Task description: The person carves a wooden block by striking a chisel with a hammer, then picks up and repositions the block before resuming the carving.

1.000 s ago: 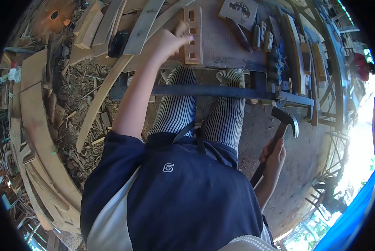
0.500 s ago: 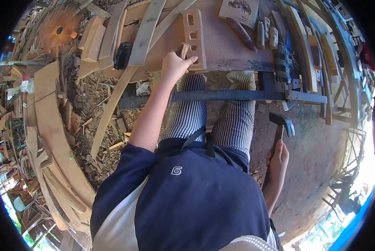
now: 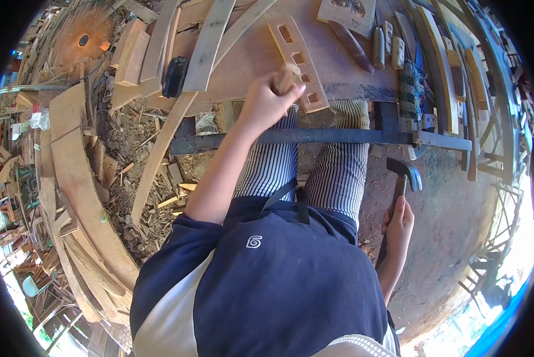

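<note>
While left fingers [image 3: 295, 93] clasp a wood piece [image 3: 289, 74], right fingers [image 3: 400, 206] around hammer [image 3: 400, 185], slotted board [image 3: 292, 46] nearby

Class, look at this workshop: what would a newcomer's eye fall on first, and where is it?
Probably the hammer, held in the right hand beside the striped trousers. Next, the board with four cut holes, lying at the bench's near edge, with the left hand holding a small wooden piece over its left side. At upper left, a round orange fan-like object stands out.
</note>
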A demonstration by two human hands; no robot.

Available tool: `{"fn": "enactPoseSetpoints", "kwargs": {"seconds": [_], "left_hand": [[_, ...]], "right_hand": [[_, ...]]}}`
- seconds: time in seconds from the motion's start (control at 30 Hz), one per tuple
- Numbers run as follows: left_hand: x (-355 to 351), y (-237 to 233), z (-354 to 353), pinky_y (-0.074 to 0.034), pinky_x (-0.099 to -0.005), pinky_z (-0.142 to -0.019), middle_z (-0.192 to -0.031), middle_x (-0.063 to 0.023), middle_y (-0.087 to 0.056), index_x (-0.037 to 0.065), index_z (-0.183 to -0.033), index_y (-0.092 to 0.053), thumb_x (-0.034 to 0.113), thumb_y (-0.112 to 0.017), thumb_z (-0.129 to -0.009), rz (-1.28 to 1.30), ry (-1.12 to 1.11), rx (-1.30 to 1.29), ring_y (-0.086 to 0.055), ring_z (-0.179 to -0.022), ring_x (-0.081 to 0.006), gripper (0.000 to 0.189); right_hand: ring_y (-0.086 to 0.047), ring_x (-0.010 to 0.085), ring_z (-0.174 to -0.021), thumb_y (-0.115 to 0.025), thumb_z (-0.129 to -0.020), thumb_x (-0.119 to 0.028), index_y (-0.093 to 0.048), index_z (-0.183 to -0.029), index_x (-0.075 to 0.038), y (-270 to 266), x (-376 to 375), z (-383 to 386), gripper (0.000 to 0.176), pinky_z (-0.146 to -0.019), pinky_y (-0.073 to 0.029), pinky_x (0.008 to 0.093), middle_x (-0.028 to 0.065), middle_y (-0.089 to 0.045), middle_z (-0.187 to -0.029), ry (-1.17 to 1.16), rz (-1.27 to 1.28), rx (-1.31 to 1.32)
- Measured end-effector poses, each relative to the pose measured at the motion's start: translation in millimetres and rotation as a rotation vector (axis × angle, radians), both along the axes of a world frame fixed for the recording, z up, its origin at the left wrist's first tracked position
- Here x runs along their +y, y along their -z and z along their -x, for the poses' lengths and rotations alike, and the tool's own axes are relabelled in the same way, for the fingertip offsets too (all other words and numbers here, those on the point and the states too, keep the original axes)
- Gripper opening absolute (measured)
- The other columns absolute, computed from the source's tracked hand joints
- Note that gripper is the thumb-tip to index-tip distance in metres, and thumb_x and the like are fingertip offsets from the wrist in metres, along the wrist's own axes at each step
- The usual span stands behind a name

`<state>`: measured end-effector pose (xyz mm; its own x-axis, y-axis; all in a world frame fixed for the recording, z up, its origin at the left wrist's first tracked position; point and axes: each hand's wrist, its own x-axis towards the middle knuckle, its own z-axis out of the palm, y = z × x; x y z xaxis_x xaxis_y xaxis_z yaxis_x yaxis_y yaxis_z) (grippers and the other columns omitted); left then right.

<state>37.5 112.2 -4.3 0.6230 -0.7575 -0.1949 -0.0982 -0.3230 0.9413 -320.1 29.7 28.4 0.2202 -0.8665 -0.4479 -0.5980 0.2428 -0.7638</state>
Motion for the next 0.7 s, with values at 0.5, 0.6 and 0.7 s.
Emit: {"fn": "enactPoseSetpoints", "kwargs": {"seconds": [0.5,0.6,0.7], "left_hand": [[-49.2,16.9,-57.6,-0.055,-0.0397,-0.075,-0.111,-0.003,-0.059,0.022,-0.117,-0.064,0.023,-0.073,-0.078,-0.415,0.255,-0.887,-0.065,-0.093,-0.0232,0.041],[-43.9,26.4,-40.8,-0.055,-0.039,-0.071,-0.102,-0.005,-0.061,0.014,-0.111,-0.066,0.032,-0.075,-0.076,-0.334,0.184,-0.914,-0.067,-0.086,-0.0241,0.04],[-46.9,31.4,-18.0,-0.055,-0.037,-0.063,-0.094,-0.0116,-0.061,0.0,-0.103,-0.064,0.035,-0.074,-0.077,-0.343,0.166,-0.829,-0.067,-0.076,-0.0272,0.044]], "right_hand": [[-0.038,0.0046,-0.046,-0.043,-0.1,-0.043,-0.05,-0.08,-0.008,3.3,-3.7,2.2,0.041,-0.04,-0.03,0.0207,-0.0028,-0.043,-0.059,0.005,-0.039,0.031],[-0.038,0.0045,-0.046,-0.043,-0.1,-0.042,-0.05,-0.08,-0.008,12.1,-6.5,7.8,0.041,-0.04,-0.03,0.0207,-0.0028,-0.043,-0.059,0.003,0.001,0.036],[-0.039,0.0045,-0.046,-0.043,-0.1,-0.042,-0.05,-0.08,-0.008,13.2,-9.3,2.3,0.04,-0.04,-0.031,0.0207,-0.0028,-0.043,-0.059,0.011,-0.003,0.041]]}}
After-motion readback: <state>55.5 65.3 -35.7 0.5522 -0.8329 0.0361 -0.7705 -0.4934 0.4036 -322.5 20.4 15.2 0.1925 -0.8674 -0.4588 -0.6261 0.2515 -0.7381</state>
